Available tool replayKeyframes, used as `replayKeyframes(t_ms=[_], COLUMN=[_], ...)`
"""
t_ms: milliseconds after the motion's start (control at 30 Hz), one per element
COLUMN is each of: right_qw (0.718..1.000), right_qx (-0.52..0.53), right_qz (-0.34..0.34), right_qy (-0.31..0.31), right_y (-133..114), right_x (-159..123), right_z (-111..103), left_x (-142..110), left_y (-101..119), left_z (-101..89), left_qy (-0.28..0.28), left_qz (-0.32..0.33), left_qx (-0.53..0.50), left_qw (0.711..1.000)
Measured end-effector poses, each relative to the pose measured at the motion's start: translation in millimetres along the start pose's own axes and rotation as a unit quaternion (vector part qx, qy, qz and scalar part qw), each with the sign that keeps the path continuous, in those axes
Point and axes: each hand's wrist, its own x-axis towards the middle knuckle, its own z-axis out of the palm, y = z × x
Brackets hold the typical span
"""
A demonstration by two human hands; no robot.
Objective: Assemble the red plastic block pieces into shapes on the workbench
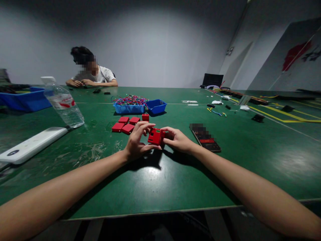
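Between my two hands, just above the table, is a small red plastic box with slots in its side and a green connector at its top edge. My left hand grips it from the left, thumb below and fingers above. From the right, the fingertips of my right hand pinch the box's other side; their exact hold is partly hidden. Beyond my left hand several similar red boxes lie on the green table, and one smaller red box stands upright behind them.
A blue bin of coloured wires and another blue bin stand ahead. At left are a water bottle, a white power strip and a large blue bin. A phone lies right. A person sits across the table.
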Motion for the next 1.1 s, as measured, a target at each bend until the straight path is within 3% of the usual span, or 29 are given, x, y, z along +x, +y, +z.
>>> replayKeyframes(t_ms=[267, 533, 667, 900, 1100], right_qw=[1.000, 0.981, 0.957, 0.947, 0.925], right_qx=[-0.004, -0.075, -0.142, -0.187, -0.253], right_qz=[-0.003, 0.030, 0.013, -0.037, -0.066], right_qy=[0.021, 0.177, 0.251, 0.259, 0.276], right_y=[0, 5, 12, 15, -2], right_x=[1, 2, 4, 5, -1], right_z=[0, 5, 1, -7, -2], left_x=[2, 1, 0, 0, 1], left_y=[-2, -3, -6, -9, -12], left_z=[0.3, 5.3, 9.2, 10.8, 10.4], left_qy=[0.006, -0.038, -0.084, -0.150, -0.150], left_qz=[0.002, -0.145, -0.172, -0.211, -0.245], left_qx=[-0.008, -0.012, -0.046, -0.078, -0.085], left_qw=[1.000, 0.989, 0.981, 0.963, 0.954])
